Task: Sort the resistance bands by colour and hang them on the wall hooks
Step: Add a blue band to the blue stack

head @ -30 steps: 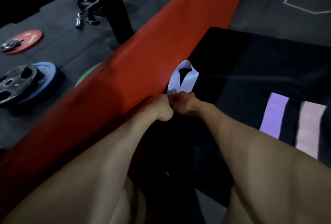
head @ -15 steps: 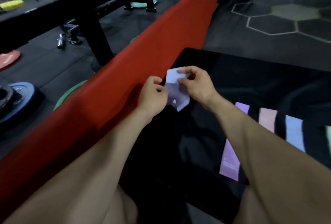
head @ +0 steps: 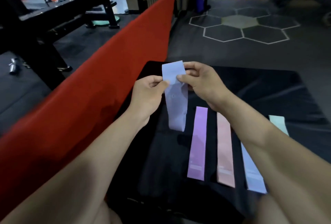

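Hands meet above the far left corner of the black mat (head: 268, 87), both pinching one pale blue band (head: 176, 98). The left hand (head: 148, 95) nips its left edge between thumb and forefinger; the right hand (head: 200, 82) clamps the upper part, thumb in front and fingers curled behind. The band hangs down from that grip, its lower end loose just over the mat.

Four more bands lie flat and parallel toward the mat's near right: a purple band (head: 198, 143), a pink band (head: 224, 150), another blue band (head: 252, 170) and a mint band (head: 277, 123), each apart from its neighbour.

The step in hand looks like smoothing and identifying this band before grouping it. To do that well, I would let it hang straight, shake out any twist, and lay it beside the blue one already down, since the two look like the same colour. Matching should be checked carefully: the light is dim and the pastel shades sit close together.

No wall hooks show anywhere in view, so where the bands will hang cannot be told. The right forearm covers most of the mint band and the far end of the second blue one. Printing on the bands is too faint to read. A red pad (head: 107, 84) runs along the mat's left edge.
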